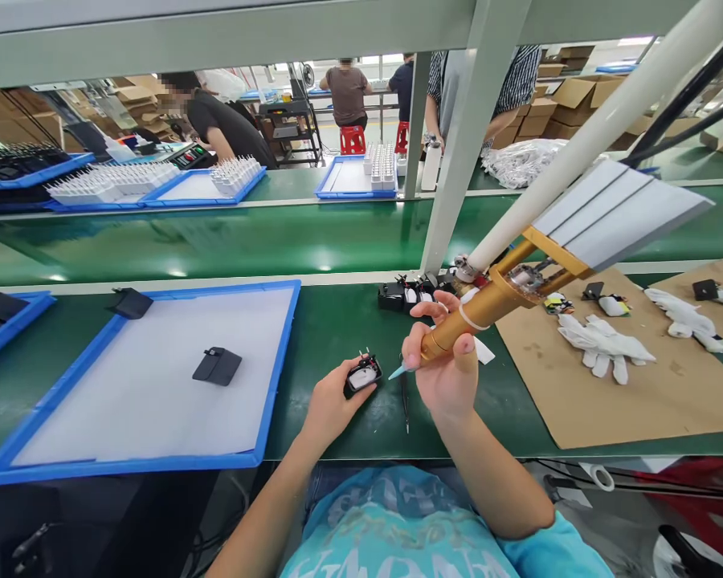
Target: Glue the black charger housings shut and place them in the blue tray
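Note:
Between the thumb and fingers of my left hand (331, 408) is an open black plug adapter housing (363, 375), its inside up, with a white part and red wires showing. My right hand (449, 373) is wrapped round a gold-coloured glue dispensing gun (467, 321), which slants up to the right. Its light blue tapered nozzle (401, 370) points down left, close beside the housing; I cannot tell whether they touch. Dark tweezers (406, 405) lie on the green bench between my hands. Several more black adapter housings (401, 297) stand in a group behind my right hand.
A blue-rimmed white tray (268, 385) on the left carries two black adapters (217, 366). To the right, brown cardboard (554, 401) holds white gloves (606, 345) and small circuit parts (614, 305). A slanted white post (451, 168) crosses ahead. Other people work beyond the green belt (265, 241).

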Motion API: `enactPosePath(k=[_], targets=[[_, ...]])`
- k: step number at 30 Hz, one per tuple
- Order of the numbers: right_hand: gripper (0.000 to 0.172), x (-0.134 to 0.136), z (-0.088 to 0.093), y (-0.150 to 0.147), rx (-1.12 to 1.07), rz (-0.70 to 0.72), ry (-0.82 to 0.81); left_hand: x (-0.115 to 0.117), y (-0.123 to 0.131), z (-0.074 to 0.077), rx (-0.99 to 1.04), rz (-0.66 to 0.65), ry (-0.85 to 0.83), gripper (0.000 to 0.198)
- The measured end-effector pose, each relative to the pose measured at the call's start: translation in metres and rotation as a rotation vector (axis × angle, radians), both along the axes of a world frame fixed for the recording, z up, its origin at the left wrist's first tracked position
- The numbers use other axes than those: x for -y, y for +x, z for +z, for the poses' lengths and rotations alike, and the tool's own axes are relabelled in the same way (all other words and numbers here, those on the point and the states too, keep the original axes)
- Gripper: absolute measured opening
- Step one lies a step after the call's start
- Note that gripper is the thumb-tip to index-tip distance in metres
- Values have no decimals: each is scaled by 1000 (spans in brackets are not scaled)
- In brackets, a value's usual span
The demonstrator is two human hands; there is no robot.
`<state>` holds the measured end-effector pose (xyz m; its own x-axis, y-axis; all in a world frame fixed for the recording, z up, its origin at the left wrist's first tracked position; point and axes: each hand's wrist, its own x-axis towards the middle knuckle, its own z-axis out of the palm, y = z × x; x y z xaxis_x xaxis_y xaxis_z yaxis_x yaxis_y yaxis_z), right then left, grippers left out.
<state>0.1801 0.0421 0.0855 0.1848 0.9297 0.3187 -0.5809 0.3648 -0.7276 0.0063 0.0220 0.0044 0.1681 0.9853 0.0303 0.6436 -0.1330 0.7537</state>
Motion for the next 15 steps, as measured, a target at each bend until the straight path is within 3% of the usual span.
enactPosePath(k=[7,15], targets=[[43,-3,-3,-7,-7,35,62,10,11,28,-3,-23,45,27],[40,-4,-3,-5,30,-19,63,13,10,34,-7,-16,58,26]])
